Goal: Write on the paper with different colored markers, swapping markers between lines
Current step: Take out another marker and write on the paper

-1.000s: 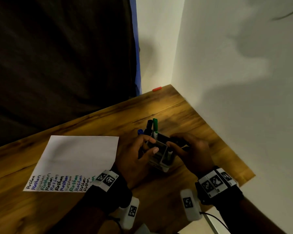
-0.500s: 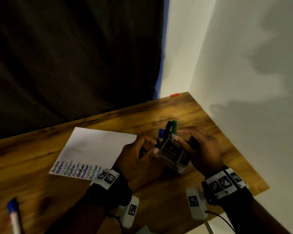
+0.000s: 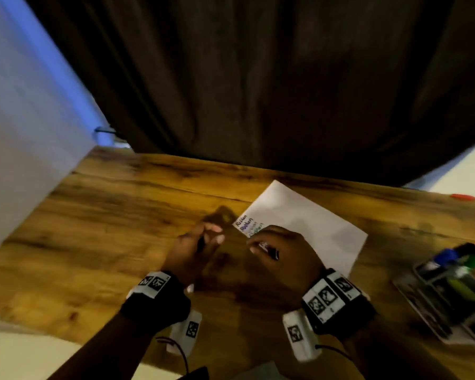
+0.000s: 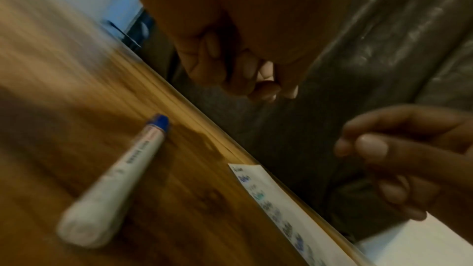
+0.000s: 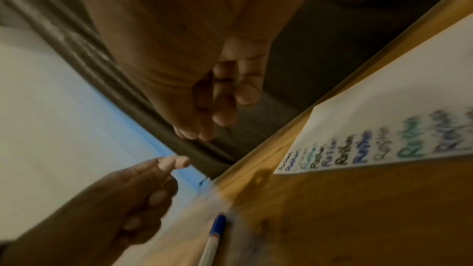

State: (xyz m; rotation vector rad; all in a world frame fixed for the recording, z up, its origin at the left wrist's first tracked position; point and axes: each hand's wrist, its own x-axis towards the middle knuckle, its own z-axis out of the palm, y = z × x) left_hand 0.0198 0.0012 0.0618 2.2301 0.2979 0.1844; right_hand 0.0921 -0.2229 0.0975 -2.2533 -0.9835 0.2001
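The left hand (image 3: 195, 250) grips a dark cap (image 3: 200, 244). The right hand (image 3: 283, 250) holds a marker (image 3: 269, 249) over the paper (image 3: 313, 223) on the worktop (image 3: 107, 229).

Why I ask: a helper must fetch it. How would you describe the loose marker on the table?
Find the wooden table, then the paper with coloured writing. On bare wood off its written edge lies the marker. Unlike the other markers standing in the holder, it lies flat: white barrel, blue cap.

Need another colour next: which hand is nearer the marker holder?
Right. The right hand lies between the left hand and the marker holder, which sits off to its right.
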